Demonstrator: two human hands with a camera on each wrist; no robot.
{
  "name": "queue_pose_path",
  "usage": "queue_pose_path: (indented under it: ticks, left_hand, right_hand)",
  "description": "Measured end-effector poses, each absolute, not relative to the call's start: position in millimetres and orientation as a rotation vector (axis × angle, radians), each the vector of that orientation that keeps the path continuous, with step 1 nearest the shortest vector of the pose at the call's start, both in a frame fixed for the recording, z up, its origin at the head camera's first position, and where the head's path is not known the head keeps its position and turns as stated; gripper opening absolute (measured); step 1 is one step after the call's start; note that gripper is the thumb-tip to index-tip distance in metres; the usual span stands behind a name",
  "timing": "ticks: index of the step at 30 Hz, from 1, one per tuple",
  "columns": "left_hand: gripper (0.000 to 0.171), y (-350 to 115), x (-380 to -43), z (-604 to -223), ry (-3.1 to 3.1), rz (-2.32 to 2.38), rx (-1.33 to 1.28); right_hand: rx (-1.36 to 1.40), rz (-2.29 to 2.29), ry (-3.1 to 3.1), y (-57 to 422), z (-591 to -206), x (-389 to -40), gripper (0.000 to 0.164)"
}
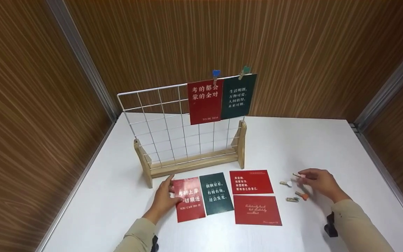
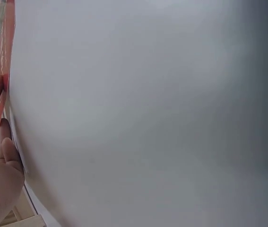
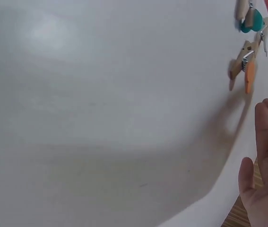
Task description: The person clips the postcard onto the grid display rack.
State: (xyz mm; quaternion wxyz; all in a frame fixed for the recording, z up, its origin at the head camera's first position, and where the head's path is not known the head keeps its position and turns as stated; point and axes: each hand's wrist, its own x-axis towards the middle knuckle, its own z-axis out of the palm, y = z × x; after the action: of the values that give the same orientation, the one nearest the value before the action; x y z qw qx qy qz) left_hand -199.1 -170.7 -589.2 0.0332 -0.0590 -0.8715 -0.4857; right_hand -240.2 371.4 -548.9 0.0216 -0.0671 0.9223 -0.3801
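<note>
My left hand [image 1: 161, 199] holds the left edge of a red card [image 1: 191, 211] with white lettering. Its thumb lies over the card, and its fingertips are partly hidden at the edge. At the right, my right hand [image 1: 322, 181] pinches a small wooden clothespin [image 1: 297, 175] with a pink top. Three similar pegs lie near that hand: one white-topped [image 1: 286, 183], one orange-topped [image 1: 303, 196], and one green-topped [image 3: 253, 21]. In the right wrist view, the hand's fingers [image 3: 264, 135] are at the right edge, and the pinched peg does not show clearly.
Behind the cards stands a white wire grid [image 1: 159, 119] on a wooden base [image 1: 194, 164]. Blue and green pegs clip a red card [image 1: 205, 108] and a dark green card [image 1: 234, 110] to it. Another green card [image 1: 217, 206] and two red cards [image 1: 254, 189] lie on the white table [image 1: 310, 147].
</note>
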Motion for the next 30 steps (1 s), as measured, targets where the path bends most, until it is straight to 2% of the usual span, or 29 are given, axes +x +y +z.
queue_pose_path:
  ticks: [5, 13, 30]
  left_hand:
    - [0.092, -172.9, -198.4, -586.5, -2.659, -1.605, -0.175]
    - [0.077, -175.6, -201.9, -581.2, -2.628, -1.685, -0.112]
    - [0.070, -179.1, -201.4, -563.5, -2.494, -2.071, -0.052]
  right_hand:
    - [-0.203, -1.252, 2.824, 374.2, -546.0, -240.4, 0.032]
    - [-0.190, -1.389, 2.742, 373.5, -534.6, -238.2, 0.043]
    - [-0.181, -1.422, 2.723, 370.3, -511.7, -251.1, 0.045]
